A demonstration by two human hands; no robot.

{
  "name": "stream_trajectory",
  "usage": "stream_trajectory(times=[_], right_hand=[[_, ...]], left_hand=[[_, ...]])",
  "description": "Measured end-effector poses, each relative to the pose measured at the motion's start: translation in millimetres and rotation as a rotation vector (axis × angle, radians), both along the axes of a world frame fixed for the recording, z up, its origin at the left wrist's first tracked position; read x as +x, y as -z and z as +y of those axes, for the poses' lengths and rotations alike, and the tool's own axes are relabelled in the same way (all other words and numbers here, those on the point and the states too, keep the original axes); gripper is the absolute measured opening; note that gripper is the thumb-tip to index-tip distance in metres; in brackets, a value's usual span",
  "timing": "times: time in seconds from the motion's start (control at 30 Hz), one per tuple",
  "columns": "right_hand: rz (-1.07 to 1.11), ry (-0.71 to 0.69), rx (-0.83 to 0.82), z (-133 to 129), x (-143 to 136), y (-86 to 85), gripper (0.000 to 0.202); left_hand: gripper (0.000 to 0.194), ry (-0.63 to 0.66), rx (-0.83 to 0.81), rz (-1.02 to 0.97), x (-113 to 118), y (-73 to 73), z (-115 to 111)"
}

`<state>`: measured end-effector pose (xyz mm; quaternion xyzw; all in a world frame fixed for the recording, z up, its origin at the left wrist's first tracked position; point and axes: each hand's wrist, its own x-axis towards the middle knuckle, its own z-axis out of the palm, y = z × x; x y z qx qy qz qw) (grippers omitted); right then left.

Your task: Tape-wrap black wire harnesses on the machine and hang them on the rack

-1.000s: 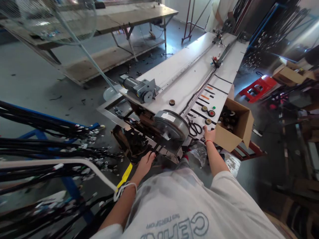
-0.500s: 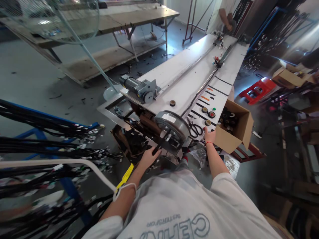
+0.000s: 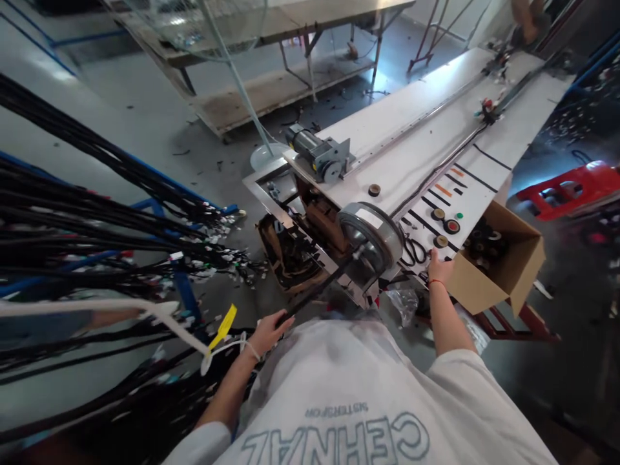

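Note:
My left hand (image 3: 268,332) is closed round a black wire harness (image 3: 317,290), low in front of my shirt. The harness stretches from this hand up to a grey wheel (image 3: 371,236) at the near end of the white table (image 3: 411,142). My right hand (image 3: 440,268) rests at the table's near right corner with its thumb stretched out; the other fingers are partly hidden. Just beyond it lies a tape roll (image 3: 440,241), and black-handled scissors (image 3: 413,250) are to its left. A black-and-red tape roll (image 3: 451,226) sits farther up.
An open cardboard box (image 3: 518,258) of tape rolls stands right of the table. Black harnesses hang on a blue rack (image 3: 186,294) at left. A motor (image 3: 314,152) is mounted on the table. Another person's hand (image 3: 529,29) shows at the far end.
My left hand has drawn back from the wheel toward my body, with a longer stretch of harness now showing. My right hand stays at the table corner. The view has swung left.

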<state>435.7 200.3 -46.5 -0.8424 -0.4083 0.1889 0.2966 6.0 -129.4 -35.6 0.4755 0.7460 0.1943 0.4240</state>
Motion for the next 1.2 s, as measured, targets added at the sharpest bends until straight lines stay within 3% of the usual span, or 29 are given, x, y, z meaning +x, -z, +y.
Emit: stream_trajectory(times=[0.13,0.27,0.63,0.8,1.2], right_hand=[[-0.056,0.045,-0.046,2,-2,-1.8,0.073],[-0.06,0.017,-0.041,3,-1,-1.5,0.069],[-0.086,0.032,-0.005,6,0,-0.3,0.065],[-0.089,0.04,0.011,6,1,2.7,0.066],[-0.089,0.059,0.003,4,0,1.3,0.062]], left_hand=[[0.054,-0.097,0.106,-0.02,15,-19.8,1],[0.054,-0.114,0.165,-0.066,22,-28.2,18],[0.054,-0.151,0.261,-0.222,45,-29.5,66],[0.048,-0.139,0.303,-0.209,52,-29.1,86],[0.044,-0.054,0.377,-0.16,74,-43.3,138]])
